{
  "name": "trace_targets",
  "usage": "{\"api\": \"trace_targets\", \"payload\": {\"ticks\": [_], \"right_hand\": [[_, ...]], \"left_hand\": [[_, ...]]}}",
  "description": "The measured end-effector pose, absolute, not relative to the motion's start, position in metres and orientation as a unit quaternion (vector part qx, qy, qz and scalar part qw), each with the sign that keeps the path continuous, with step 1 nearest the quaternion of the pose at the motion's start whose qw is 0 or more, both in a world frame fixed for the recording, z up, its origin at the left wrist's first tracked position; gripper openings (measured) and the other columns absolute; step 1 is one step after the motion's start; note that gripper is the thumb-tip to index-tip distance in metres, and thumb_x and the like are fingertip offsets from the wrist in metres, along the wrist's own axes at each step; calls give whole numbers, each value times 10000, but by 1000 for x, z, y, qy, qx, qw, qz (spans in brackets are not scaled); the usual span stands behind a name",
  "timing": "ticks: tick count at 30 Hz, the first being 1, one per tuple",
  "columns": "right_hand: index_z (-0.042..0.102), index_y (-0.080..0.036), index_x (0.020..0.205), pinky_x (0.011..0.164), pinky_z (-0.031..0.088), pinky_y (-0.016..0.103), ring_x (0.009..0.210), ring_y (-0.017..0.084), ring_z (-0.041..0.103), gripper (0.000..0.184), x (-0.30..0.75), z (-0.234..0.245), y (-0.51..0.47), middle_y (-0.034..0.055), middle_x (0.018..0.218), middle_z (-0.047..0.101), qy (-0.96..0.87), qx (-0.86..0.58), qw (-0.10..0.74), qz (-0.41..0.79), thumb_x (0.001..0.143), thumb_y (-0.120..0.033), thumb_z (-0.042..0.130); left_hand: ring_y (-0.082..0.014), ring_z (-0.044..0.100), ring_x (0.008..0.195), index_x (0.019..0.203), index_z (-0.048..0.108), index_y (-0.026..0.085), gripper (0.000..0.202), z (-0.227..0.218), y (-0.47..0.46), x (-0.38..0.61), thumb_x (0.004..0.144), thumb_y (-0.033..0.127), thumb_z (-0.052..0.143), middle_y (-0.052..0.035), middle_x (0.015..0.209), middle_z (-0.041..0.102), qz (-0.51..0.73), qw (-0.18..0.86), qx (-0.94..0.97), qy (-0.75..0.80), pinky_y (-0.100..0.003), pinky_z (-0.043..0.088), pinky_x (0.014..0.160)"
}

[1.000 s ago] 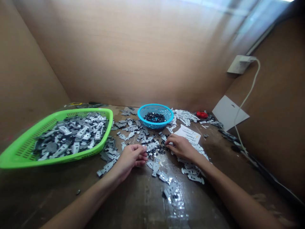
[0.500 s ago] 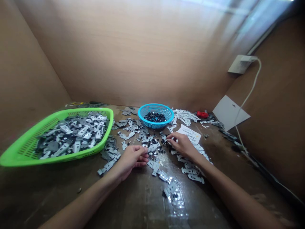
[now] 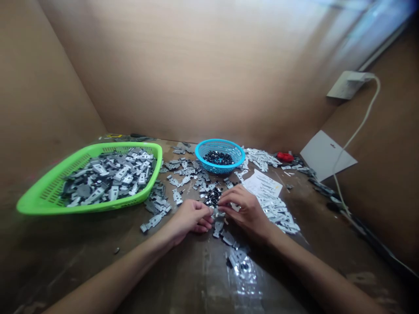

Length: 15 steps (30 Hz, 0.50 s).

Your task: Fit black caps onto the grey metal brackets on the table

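My left hand and my right hand meet at the middle of the brown table, fingertips almost touching. Both are curled in a pinch over a small grey metal plate; I cannot see which hand bears it. Just beyond the fingers lies a little heap of small black parts. Loose grey metal plates are scattered all round both hands.
A green basket full of grey plates stands at the left. A small blue basket with black parts sits at the back. A white paper sheet, a red object, a white card and a cable are at the right.
My right hand has drawn left and nearer, meeting my left hand over a plate. The view has shifted slightly to the left.
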State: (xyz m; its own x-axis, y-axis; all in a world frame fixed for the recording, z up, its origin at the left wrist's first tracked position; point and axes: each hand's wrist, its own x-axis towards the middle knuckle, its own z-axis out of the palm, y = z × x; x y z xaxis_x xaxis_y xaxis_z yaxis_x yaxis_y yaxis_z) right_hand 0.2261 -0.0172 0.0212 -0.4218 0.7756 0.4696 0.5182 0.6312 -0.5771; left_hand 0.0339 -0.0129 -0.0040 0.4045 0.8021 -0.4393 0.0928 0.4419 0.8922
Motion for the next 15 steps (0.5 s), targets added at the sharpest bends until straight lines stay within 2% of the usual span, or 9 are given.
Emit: {"api": "trace_targets", "payload": {"ticks": [6, 15], "right_hand": [[637, -207, 842, 773, 392, 335, 833, 173, 515, 85, 219, 12, -15, 27, 806, 634, -840, -380, 341, 184, 770, -252, 625], [647, -226, 834, 826, 391, 352, 930, 178, 495, 81, 221, 8, -13, 30, 905, 617, -844, -362, 341, 202, 760, -253, 635]], "left_hand": [[-106, 592, 594, 745, 594, 112, 298, -8, -12, 32, 697, 406, 603, -81, 743, 645, 257, 703, 464, 473, -195, 459, 533], [-107, 592, 592, 740, 607, 114, 279, -8, -11, 32, 685, 388, 614, -75, 729, 641, 263, 704, 458, 475, -200, 463, 538]]}}
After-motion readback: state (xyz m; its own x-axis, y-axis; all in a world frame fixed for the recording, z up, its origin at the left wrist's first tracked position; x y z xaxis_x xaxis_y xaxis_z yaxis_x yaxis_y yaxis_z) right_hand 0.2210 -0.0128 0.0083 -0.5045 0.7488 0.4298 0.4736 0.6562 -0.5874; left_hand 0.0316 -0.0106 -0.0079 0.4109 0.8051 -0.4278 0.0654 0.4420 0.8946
